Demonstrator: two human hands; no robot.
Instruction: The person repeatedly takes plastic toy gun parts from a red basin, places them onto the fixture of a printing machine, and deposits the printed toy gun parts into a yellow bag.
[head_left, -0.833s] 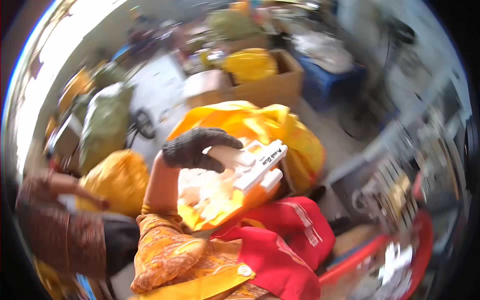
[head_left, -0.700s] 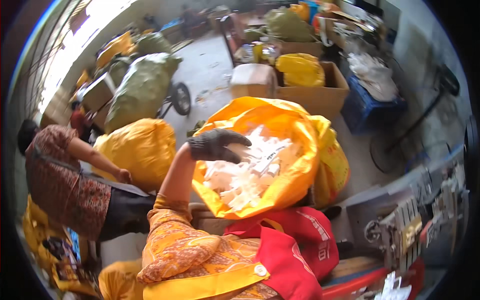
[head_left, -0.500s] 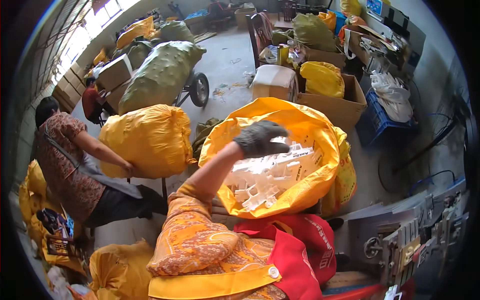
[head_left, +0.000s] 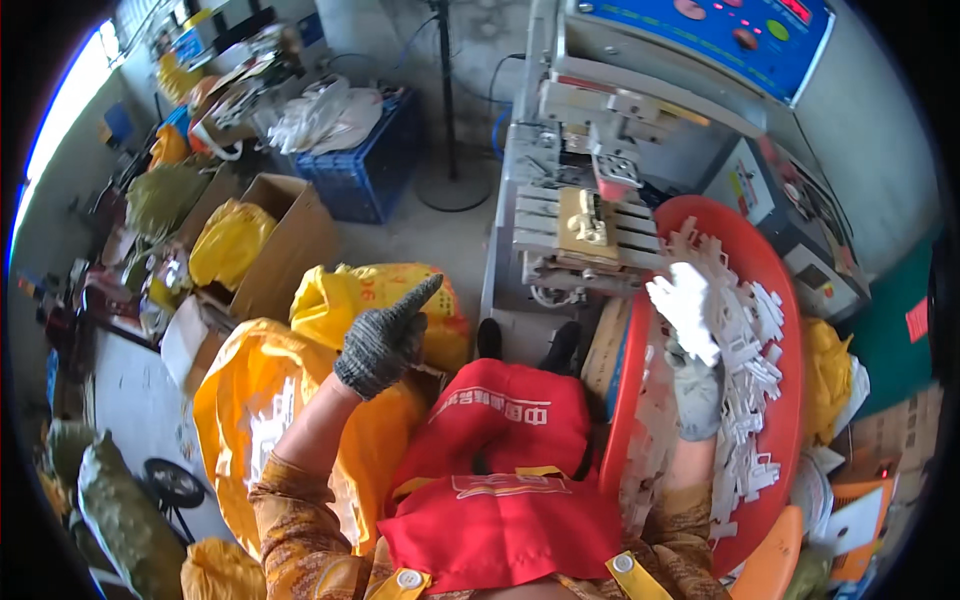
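My left hand wears a grey knit glove and hangs raised above a big yellow sack that holds white plastic parts. Its forefinger sticks out, the other fingers are curled, and nothing is in it. My right hand, in a pale glove, lies in a red basin heaped with white plastic parts. Glare hides whether it grips any of them. A red apron covers my lap between the two arms.
A small grey machine with a blue control panel stands right in front of the basin. A cardboard box holding a yellow bag, a blue crate and a pole stand sit on the floor to the left.
The view has swung right, from the yellow sack and a crouching person to the machine and red basin. My left hand has come up out of the sack, empty.
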